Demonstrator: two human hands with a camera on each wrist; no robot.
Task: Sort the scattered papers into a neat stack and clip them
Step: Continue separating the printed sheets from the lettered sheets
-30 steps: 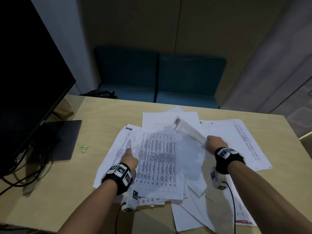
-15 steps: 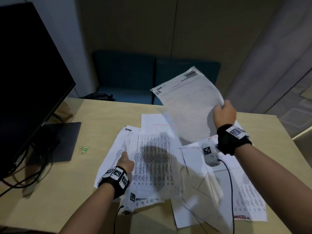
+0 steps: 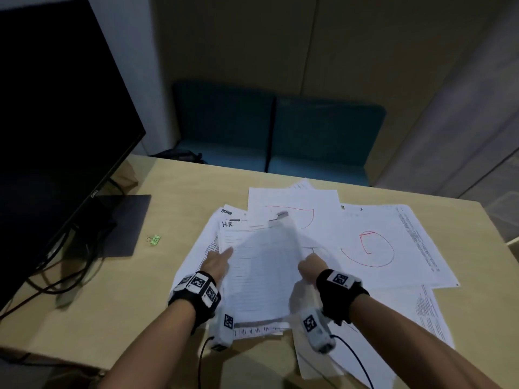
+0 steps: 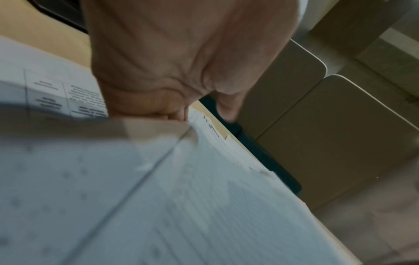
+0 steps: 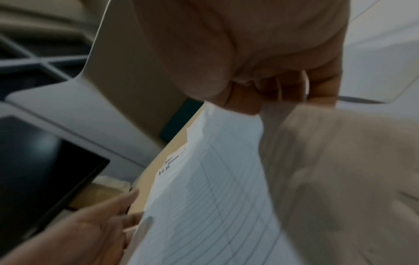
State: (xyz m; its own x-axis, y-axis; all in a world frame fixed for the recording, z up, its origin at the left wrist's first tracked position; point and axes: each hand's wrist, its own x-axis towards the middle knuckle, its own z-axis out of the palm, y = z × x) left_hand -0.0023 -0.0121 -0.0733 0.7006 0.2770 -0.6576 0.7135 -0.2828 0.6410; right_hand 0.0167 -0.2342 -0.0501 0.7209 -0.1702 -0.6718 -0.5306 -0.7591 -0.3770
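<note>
Right hand [image 3: 309, 266] pinches lined sheet [image 3: 261, 276], left hand [image 3: 217, 262] seemingly flat-fingered steadying pile [image 3: 202, 248]; square edges to pile before letting go.

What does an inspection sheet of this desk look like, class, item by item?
Surface: tan wooden desk, papers spread across its middle.
Job's things: lined sheet marked H.R. on the forming stack; loose papers, some with red curves; green clip lying apart.
Clutter: nothing seen.
Hands: left hand touches the stack's left edge; right hand pinches the lined sheet.
Cables: monitor leads; wrist-camera wires.
Surroundings: Dell monitor, teal sofa.
</note>
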